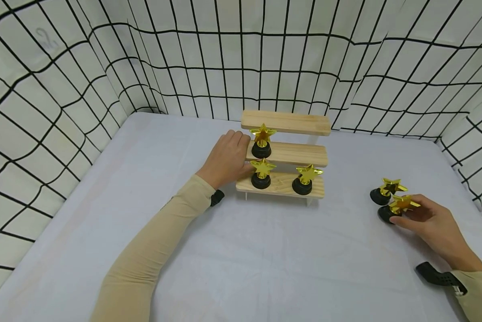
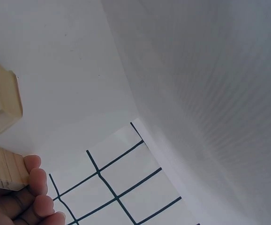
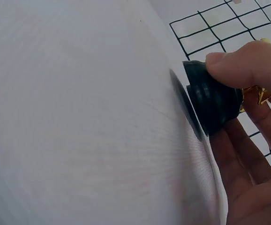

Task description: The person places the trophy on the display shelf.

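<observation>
A three-tier wooden display stand (image 1: pixel 301 154) stands near the back of the table. My left hand (image 1: pixel 230 156) grips the left end of its middle tier; in the left wrist view its fingers (image 2: pixel 38 182) curl round the plank end (image 2: pixel 6 164). One gold star trophy (image 1: pixel 262 142) with a black base sits on the middle tier, beside that hand. Below it, a second trophy (image 1: pixel 261 174) and a third trophy (image 1: pixel 305 180) stand on the bottom tier. At the right, my right hand (image 1: pixel 436 223) holds another star trophy (image 3: pixel 213 98) by its base and star, close over the table.
Just behind the held trophy, one more star trophy (image 1: pixel 381 195) stands on the white tablecloth (image 1: pixel 241 255). Black wire grid panels (image 1: pixel 261 67) rise along the back and both sides of the table.
</observation>
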A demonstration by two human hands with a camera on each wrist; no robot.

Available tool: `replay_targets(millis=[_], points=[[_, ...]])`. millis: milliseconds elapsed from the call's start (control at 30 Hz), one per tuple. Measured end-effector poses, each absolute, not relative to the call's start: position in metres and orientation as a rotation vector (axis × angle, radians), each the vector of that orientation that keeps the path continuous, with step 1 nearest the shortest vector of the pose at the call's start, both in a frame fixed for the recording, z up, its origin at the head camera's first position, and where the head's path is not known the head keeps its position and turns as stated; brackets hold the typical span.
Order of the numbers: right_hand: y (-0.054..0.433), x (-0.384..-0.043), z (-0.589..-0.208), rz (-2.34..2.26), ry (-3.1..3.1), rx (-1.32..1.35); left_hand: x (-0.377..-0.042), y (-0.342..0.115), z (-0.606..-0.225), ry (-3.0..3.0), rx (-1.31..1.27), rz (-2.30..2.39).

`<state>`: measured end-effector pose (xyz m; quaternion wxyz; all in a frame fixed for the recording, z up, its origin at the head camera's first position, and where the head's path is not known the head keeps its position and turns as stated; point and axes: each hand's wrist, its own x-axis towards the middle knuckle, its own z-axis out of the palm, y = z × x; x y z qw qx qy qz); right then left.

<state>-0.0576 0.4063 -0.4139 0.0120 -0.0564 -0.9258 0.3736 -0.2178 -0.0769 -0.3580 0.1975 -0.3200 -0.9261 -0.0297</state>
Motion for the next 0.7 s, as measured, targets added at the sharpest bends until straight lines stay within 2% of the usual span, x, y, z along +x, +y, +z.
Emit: replay_targets(millis=[700], points=[[0.4,-0.058,-0.399,1.157,-2.891,-0.144,-0.218,-0.078,-0.359,-2.581,-0.894,-0.101]])
